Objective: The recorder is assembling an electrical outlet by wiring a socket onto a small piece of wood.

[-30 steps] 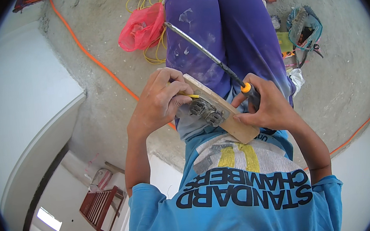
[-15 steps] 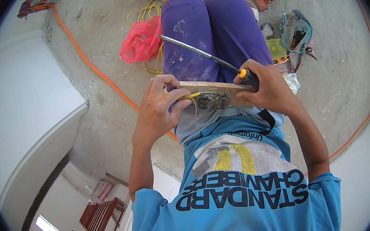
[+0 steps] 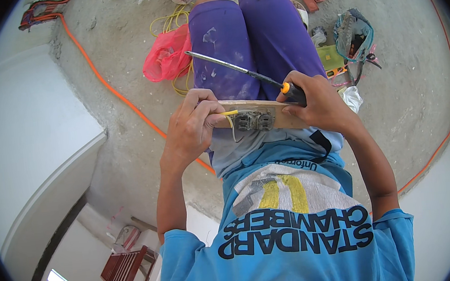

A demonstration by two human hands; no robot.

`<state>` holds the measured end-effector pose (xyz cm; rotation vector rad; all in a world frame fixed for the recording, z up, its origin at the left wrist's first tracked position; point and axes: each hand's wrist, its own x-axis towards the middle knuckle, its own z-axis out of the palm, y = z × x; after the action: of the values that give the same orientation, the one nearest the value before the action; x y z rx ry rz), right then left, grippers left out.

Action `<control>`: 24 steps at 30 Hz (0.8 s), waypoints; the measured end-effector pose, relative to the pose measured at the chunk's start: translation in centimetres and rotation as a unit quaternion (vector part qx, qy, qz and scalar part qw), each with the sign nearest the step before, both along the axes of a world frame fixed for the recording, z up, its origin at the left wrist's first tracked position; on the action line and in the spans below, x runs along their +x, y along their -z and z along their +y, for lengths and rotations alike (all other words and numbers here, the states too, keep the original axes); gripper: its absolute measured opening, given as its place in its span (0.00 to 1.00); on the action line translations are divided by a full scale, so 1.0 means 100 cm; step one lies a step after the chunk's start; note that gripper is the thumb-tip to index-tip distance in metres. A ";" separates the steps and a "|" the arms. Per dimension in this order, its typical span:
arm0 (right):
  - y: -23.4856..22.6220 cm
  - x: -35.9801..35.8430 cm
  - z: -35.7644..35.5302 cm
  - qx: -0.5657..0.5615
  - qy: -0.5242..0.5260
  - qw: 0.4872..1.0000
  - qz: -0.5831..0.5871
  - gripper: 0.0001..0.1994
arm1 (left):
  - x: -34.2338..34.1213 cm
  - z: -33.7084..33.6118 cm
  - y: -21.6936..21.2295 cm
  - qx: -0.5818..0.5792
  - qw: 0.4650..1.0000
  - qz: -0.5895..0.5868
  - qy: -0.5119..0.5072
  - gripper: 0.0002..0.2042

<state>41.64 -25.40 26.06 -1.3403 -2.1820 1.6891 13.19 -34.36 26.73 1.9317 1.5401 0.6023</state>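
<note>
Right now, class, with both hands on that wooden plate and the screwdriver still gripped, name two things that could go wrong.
1. The right hand holds both the screwdriver and an end of the wooden plate; the long shaft juts out over the legs and could likely jab if the grip slips.
2. The left hand pinches a thin yellow wire at the socket modules; a tug might pull it loose or kink it.

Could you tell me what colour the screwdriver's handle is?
Black with an orange collar, clearest in the head view.
</note>
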 end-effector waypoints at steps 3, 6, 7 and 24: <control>-0.001 -0.001 0.001 0.003 -0.004 1.000 -0.006 0.17 | 0.000 0.000 0.000 0.001 1.000 -0.004 -0.006 0.07; 0.000 -0.001 -0.001 0.006 -0.002 1.000 -0.007 0.16 | 0.001 0.001 -0.001 0.026 1.000 -0.003 0.000 0.07; 0.000 -0.002 -0.001 0.014 -0.004 1.000 -0.006 0.16 | 0.002 0.001 -0.001 0.051 0.999 0.001 0.006 0.07; 0.000 -0.001 -0.003 0.031 -0.005 0.999 -0.003 0.17 | 0.010 0.002 -0.007 -0.097 0.992 -0.063 -0.055 0.08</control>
<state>41.57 -25.68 26.07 -1.3229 -2.2293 1.6084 14.21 -34.20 27.44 1.6432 1.5705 0.5858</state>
